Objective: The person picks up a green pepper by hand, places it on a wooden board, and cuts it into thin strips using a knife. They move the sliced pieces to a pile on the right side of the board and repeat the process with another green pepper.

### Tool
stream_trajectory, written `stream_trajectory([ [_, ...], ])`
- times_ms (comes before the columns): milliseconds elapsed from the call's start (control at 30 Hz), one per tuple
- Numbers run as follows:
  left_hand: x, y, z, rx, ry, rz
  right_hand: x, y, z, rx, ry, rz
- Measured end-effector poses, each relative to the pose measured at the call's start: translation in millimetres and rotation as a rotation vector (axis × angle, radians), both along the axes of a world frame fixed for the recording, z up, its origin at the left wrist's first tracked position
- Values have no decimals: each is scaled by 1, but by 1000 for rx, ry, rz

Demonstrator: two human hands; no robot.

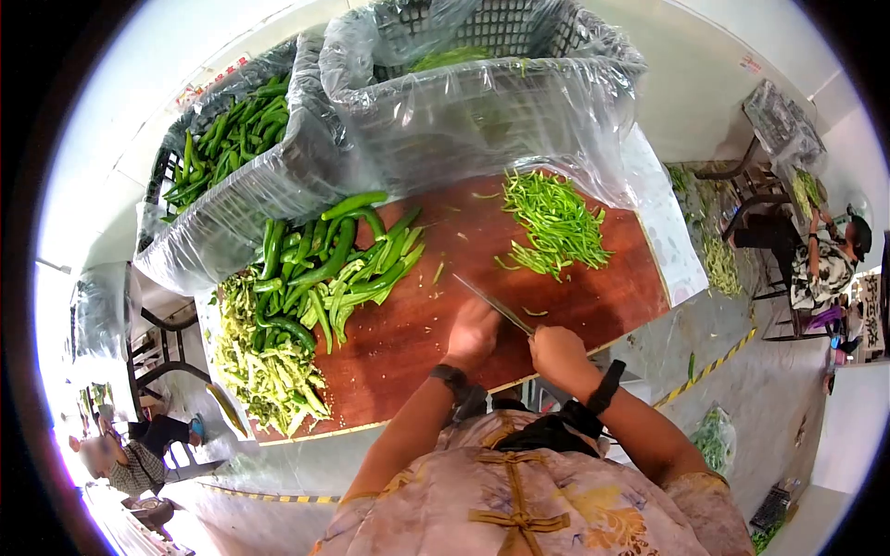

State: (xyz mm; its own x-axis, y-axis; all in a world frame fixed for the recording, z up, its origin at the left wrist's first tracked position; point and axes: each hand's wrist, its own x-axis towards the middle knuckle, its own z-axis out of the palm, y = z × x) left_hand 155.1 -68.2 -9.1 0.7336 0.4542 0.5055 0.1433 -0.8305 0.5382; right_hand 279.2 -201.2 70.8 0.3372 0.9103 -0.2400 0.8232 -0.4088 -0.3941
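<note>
A knife (496, 304) is gripped by its handle in my right hand (559, 354), its blade slanting up and left over the red-brown board (408, 352). Just left of the blade, my left hand (474, 329) is down on the board with its fingers curled together. What those fingers hold, if anything, is hidden. Finely cut green pepper strips (556, 222) are heaped on the far right of the board. Left of my hands lie whole green peppers (311, 259) and split pepper halves (385, 273). A pale pile of pepper cores (269, 385) spreads along the left edge.
Behind the board stand a plastic-lined basket (482, 102) with green shreds inside and another lined basket (241, 181) full of whole peppers. One person (820, 264) sits at the far right, another (139, 454) at the lower left. A plastic bag of greens (712, 435) lies on the floor.
</note>
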Motion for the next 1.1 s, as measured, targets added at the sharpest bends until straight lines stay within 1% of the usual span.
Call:
stream_trajectory([
  [100,-1,-2,3,-9,-12,-17,0,27,-21,33,-1,51],
  [167,-1,1,-1,-81,12,-71,0,49,-27,145,-97,14],
  [267,1,1,-1,-35,-43,-55,14,63,-25,186,-120,47],
  [400,3,-2,8,-44,-65,-27,20,35,-10,186,-94,-52],
  [467,4,-5,10,44,-75,67,13,14,2,180,-98,-21],
  [500,4,-6,8,40,-73,61,8,6,6,139,-67,-26],
  [567,1,-5,6,16,28,47,3,-5,16,46,-11,-35],
  [667,2,-4,11,12,-35,23,1,-13,19,29,17,2],
  [767,3,-4,5,6,-64,19,1,-14,18,29,29,-22],
  [867,1,-4,3,-6,-40,37,1,-10,18,1,24,-19],
  [1000,1,-1,6,-8,-86,8,5,6,-3,-14,14,42],
  [1067,1,-1,3,-9,-77,7,3,28,-10,29,39,8],
  [1100,0,-1,1,-7,-75,7,5,34,-23,108,41,21],
])
